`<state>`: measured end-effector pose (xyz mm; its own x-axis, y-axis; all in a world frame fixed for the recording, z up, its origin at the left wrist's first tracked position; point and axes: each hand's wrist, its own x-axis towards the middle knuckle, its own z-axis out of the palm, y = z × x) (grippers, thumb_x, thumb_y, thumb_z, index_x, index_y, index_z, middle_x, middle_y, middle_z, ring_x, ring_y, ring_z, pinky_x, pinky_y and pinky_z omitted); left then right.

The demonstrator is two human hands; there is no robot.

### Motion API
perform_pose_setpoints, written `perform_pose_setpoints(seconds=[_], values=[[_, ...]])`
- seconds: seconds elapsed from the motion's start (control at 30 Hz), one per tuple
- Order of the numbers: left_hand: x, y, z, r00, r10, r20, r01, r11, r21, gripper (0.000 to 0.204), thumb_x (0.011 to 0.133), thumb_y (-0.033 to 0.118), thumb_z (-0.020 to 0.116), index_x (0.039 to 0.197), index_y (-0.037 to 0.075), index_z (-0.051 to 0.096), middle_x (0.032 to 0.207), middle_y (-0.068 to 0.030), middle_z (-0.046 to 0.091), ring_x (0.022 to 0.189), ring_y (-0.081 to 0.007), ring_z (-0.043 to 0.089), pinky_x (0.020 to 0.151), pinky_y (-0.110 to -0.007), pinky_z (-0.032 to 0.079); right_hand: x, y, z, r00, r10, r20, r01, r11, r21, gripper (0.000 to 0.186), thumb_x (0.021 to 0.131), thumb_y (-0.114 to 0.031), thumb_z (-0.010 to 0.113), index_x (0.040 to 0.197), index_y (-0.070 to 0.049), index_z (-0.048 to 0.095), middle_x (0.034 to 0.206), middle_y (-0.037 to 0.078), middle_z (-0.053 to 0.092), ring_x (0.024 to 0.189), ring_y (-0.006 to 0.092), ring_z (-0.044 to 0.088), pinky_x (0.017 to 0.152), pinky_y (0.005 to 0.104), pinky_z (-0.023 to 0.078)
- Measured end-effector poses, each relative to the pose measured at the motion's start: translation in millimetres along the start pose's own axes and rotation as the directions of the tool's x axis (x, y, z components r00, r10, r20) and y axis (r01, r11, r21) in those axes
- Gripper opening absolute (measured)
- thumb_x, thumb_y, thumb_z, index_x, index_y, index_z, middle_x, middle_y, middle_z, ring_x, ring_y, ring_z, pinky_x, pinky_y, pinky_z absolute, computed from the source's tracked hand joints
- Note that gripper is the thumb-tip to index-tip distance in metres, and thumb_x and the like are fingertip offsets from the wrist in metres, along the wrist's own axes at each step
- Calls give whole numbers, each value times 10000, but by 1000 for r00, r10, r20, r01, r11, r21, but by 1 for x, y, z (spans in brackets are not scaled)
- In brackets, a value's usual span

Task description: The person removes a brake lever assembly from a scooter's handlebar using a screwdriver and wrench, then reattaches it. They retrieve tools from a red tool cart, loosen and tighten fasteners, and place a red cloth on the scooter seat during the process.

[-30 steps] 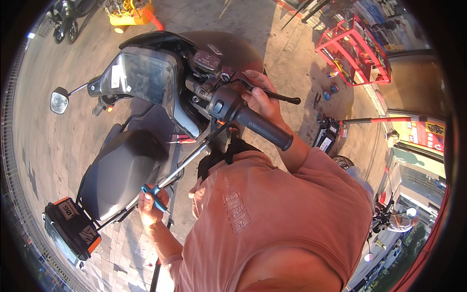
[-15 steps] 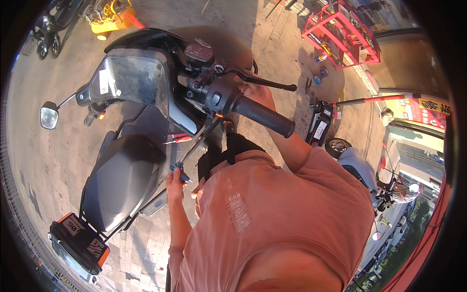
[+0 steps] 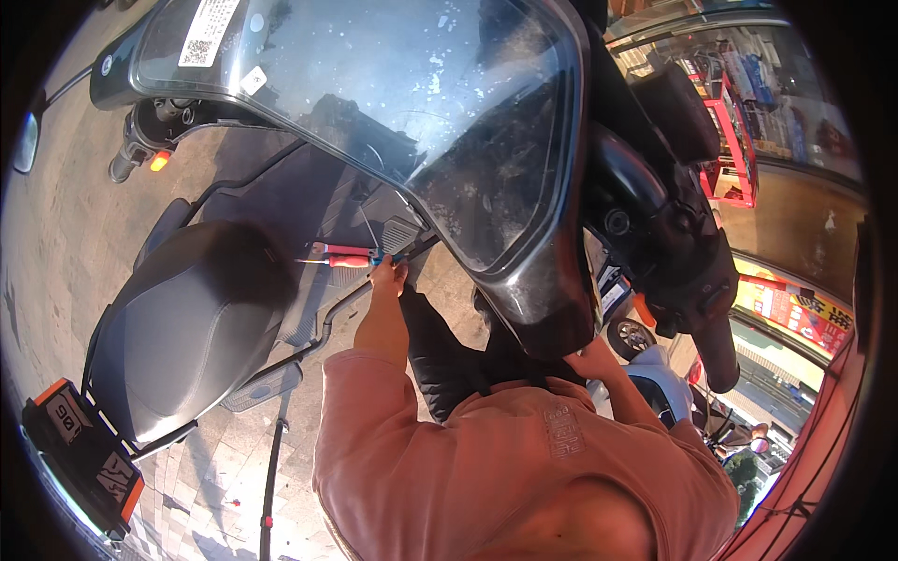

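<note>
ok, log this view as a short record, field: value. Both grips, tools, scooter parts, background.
left grip: closed on a blue-handled tool, partly hidden by the fingers
right grip: at the lower edge of the dark front panel; fingers partly hidden, hold unclear
loose tools: red-handled screwdriver on the footboard, shaft toward the seat; second red-handled item beside it, kind unclear
rear: black box with orange edges
background: red rack, right side
</note>
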<state>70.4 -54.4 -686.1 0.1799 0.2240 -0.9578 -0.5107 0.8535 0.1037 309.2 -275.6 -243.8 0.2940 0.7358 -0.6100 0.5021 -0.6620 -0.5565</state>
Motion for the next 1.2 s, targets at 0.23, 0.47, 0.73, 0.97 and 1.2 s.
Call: perform_pose_setpoints(seconds=[0.23, 0.47, 0.73, 0.97, 1.2], values=[[65, -26, 45, 971, 143, -191, -156, 986, -56, 199, 930, 143, 531, 1116, 105, 470, 1063, -116, 595, 853, -275, 649, 678, -432, 572, 1, 88, -40, 999, 36, -8, -37, 995, -91, 348, 836, -152, 644, 1160, -43, 580, 1036, 121, 635, 926, 180, 635, 772, 318, 502], [-42, -42, 66, 975, 210, -79, -181, 945, 272, 419, 948, 303, 499, 1249, 13, 469, 1145, -117, 564, 935, -234, 555, 693, -362, 496, 4, 177, -127, 997, 57, -50, -56, 998, 29, 408, 855, -268, 623, 1192, -41, 575, 1051, 155, 658, 911, 267, 655, 804, 365, 518], [-202, -128, 70, 925, 362, -114, -198, 717, 668, 426, 890, 249, 553, 1240, 17, 479, 900, -164, 612, 617, -255, 614, 421, -327, 453, 13, 255, -235, 985, 8, -172, 20, 987, 162, 386, 846, -275, 619, 1150, -36, 605, 988, 141, 674, 857, 259, 667, 769, 354, 520], [-290, -231, 85, 909, 347, -231, -69, 673, 737, 410, 859, 250, 588, 1206, 45, 513, 890, -102, 634, 692, -232, 644, 538, -332, 500, 94, 260, -273, 967, -224, -123, 251, 921, 299, 333, 877, -183, 622, 1166, -22, 579, 999, 129, 667, 825, 199, 658, 740, 325, 524], [-302, -296, 141, 890, 213, -403, 134, 723, 678, 327, 835, 238, 597, 1110, 62, 572, 834, -75, 619, 620, -212, 609, 522, -335, 480, 191, 311, -333, 969, -242, -41, 243, 919, 311, 330, 879, -180, 612, 1159, -9, 573, 998, 125, 667, 844, 195, 653, 744, 310, 521]])
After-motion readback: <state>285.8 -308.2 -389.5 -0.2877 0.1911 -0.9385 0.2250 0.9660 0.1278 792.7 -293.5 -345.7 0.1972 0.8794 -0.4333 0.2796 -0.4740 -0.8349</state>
